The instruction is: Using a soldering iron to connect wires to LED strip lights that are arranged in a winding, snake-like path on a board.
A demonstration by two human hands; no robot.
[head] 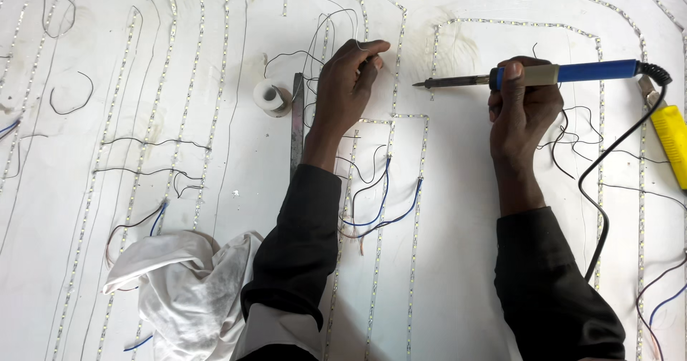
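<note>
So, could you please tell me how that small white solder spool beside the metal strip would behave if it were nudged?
The solder spool looks small, so probably light. It seems to stand on a flat end, so it would likely slide; tipped over, its round body could roll.

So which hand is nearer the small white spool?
Left. The left hand is just right of the small white spool, pinching a thin wire. The right hand, gripping the soldering iron, is far across the board.

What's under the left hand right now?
The left hand rests on the white board, pinching a thin wire. Dark wires and a light strip emerge beside it. Whatever lies beneath the palm is covered.
</note>
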